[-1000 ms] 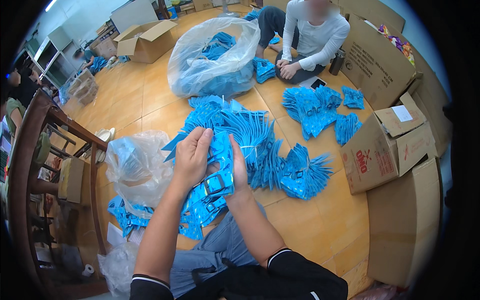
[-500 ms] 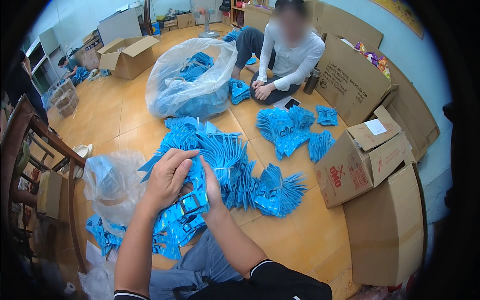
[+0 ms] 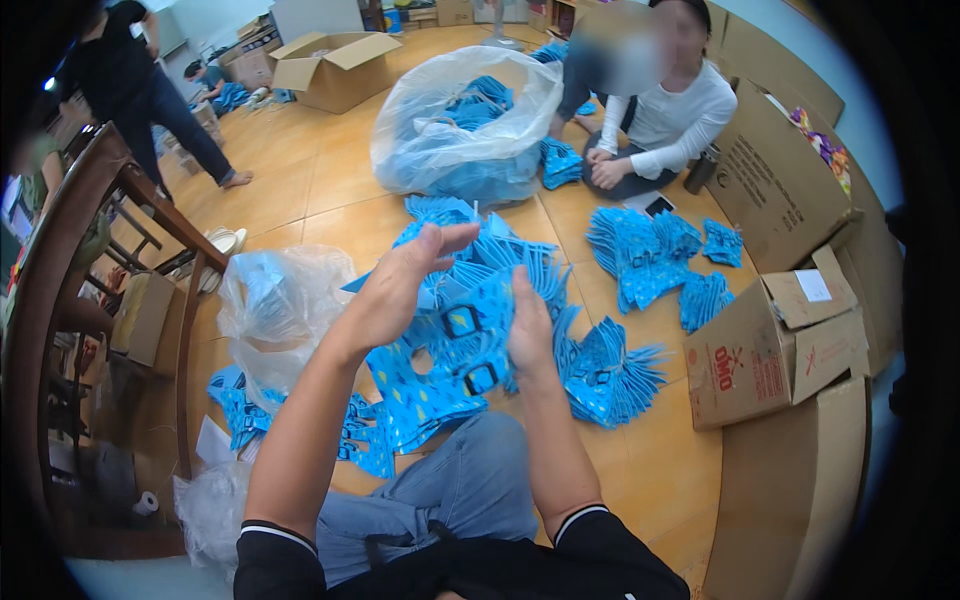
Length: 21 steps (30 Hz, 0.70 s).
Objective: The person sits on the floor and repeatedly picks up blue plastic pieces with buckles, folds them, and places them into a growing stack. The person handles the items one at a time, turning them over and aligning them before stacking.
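My left hand (image 3: 400, 285) is raised over the near pile, fingers stretched out and nothing in its grasp. Facing it, my right hand (image 3: 530, 325) is upright with its fingers straight, beside the edge of a small stack of blue patterned flat pieces (image 3: 465, 345). These pieces have black square frames on them and curved cutouts. Whether the right palm touches the stack is hard to tell. More of them (image 3: 415, 405) lie just beyond my knee. Behind my hands spreads a large heap of tied blue bundles (image 3: 515, 250), and a fanned bundle (image 3: 612, 375) lies at its right.
A clear plastic bag (image 3: 400, 150) full of blue pieces stands ahead, near a seated person (image 3: 670, 120). Cardboard boxes (image 3: 745, 365) line the right side. A wooden chair (image 3: 150, 200) and a crumpled plastic bag (image 3: 275, 300) are at left. Another person (image 3: 125, 80) stands farther back.
My hands have moved apart, letting go of the blue patterned piece they held between them. The view has shifted left, and a standing person shows more fully at the back left.
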Available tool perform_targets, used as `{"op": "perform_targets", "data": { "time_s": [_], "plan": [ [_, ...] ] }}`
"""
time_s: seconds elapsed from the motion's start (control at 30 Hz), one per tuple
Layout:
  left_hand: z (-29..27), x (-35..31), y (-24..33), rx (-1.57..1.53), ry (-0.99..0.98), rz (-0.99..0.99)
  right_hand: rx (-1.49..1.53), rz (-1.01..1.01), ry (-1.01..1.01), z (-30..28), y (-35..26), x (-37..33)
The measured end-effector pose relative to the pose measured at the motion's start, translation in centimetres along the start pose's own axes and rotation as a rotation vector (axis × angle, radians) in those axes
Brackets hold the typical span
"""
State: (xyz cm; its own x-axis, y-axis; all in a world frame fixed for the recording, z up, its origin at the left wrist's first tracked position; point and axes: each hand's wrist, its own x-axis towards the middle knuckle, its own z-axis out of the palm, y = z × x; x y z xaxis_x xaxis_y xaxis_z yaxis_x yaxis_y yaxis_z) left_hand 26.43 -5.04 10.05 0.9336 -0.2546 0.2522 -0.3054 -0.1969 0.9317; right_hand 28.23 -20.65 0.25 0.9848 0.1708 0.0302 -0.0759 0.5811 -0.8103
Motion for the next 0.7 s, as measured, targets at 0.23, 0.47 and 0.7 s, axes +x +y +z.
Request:
{"op": "perform_targets", "data": {
  "time_s": [0.23,0.47,0.7],
  "plan": [
    [-0.1,-0.2,1.0,0.084,-0.214,-0.055,0.014,0.026,0.126,0.1,-1.3,-0.3],
    [0.3,-0.8,0.5,0.1,-0.195,0.009,0.031,0.014,0.032,-0.7,-1.2,0.0],
    [1.0,-1.6,0.7,0.296,0.095,0.152,-0.091,-0.106,0.09,-1.0,-1.2,0.0]
  ]
}}
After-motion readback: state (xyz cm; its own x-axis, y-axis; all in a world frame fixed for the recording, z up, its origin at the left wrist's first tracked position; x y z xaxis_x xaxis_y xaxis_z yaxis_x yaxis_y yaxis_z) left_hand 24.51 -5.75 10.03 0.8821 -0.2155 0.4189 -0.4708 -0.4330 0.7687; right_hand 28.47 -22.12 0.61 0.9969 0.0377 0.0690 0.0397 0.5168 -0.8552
